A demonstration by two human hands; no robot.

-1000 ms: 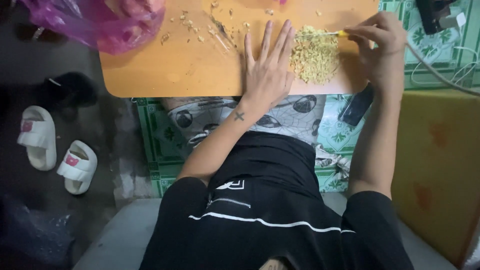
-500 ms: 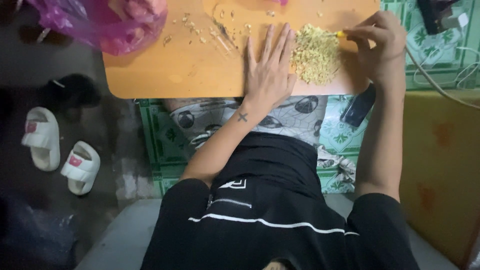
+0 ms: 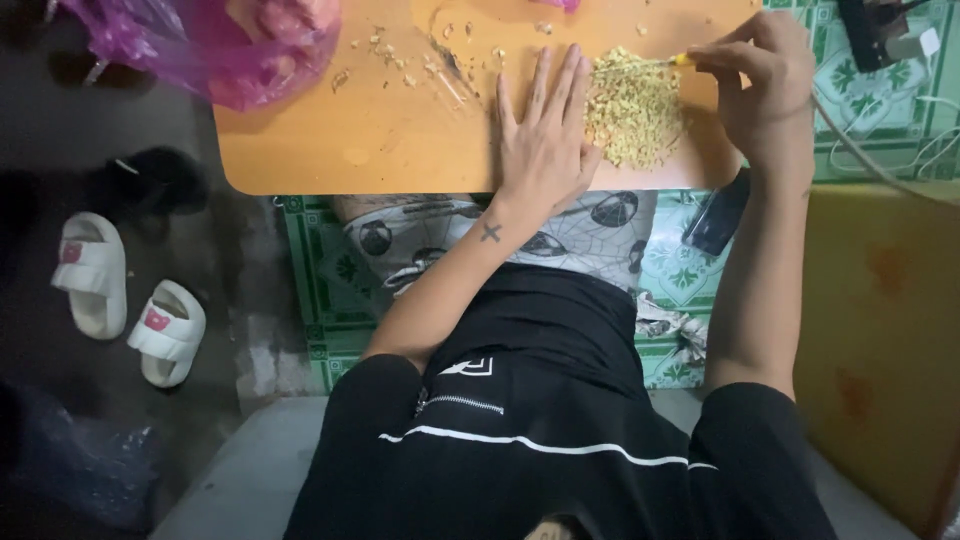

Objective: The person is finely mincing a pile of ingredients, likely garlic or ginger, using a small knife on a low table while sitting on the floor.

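Observation:
A small orange-brown table [image 3: 340,150] carries a pile of pale yellow chopped bits [image 3: 635,108]. My left hand [image 3: 545,135] lies flat on the tabletop, fingers spread, its edge touching the left side of the pile. On the pile's right, my right hand [image 3: 760,85] is closed around a tool with a yellow handle [image 3: 683,59]; the tool's far end is hidden. Loose crumbs [image 3: 410,55] are scattered over the far part of the table.
A pink plastic bag [image 3: 215,45] sits on the table's far left corner. Two white sandals [image 3: 125,300] lie on the dark floor at left. A dark phone [image 3: 718,215] rests on the green patterned mat. Cables and a charger [image 3: 880,30] are at far right.
My left hand has stayed flat against the pile. My right hand has shifted slightly at the pile's right edge. The view itself has drifted a little.

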